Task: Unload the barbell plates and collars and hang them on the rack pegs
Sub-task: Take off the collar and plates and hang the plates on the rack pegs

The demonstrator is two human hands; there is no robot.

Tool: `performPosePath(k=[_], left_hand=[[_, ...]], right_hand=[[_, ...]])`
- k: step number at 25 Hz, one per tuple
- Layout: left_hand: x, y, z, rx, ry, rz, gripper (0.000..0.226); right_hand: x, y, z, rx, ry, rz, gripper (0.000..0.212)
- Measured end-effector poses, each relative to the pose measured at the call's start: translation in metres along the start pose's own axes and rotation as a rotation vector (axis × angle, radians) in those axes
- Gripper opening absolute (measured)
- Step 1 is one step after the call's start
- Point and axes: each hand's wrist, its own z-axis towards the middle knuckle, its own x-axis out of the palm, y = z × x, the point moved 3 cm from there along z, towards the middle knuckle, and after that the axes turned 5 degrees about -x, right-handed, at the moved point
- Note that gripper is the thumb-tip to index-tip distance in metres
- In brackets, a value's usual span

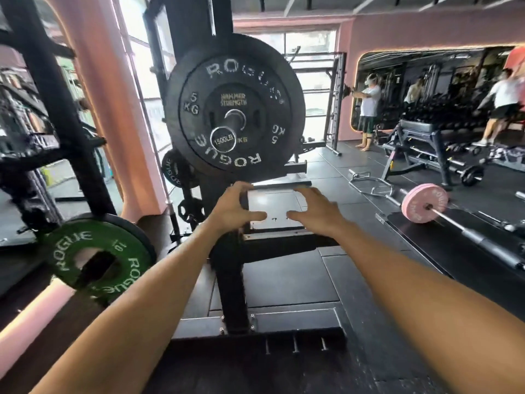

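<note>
A black 5 kg plate (235, 78) hangs on the barbell sleeve (227, 135), with a smaller black plate in front of it and the silver "1500LB" end cap facing me. Both arms reach forward beneath it. My left hand (233, 207) and my right hand (315, 211) hover side by side just below the plate's lower edge, fingers loosely spread, thumbs pointing at each other, holding nothing. A green 10 plate (71, 251) hangs on a rack peg at lower left. Small black plates (174, 169) sit on lower pegs.
The black rack upright and its base (235, 294) stand right under my arms. A pink-plated barbell (423, 203) lies on the floor at right, beside a curl bar and a bench (420, 135). People stand by the mirror at the far right.
</note>
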Motion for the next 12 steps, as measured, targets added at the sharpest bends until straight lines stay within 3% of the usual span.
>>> performPosePath(k=[9, 12], left_hand=[[-0.139, -0.028, -0.037, 0.110, -0.137, 0.078, 0.077], [-0.162, -0.039, -0.033, 0.119, -0.209, 0.088, 0.069]], right_hand=[[-0.042, 0.112, -0.007, -0.060, -0.156, -0.007, 0.064], [-0.055, 0.124, 0.000, -0.044, -0.193, -0.028, 0.060]])
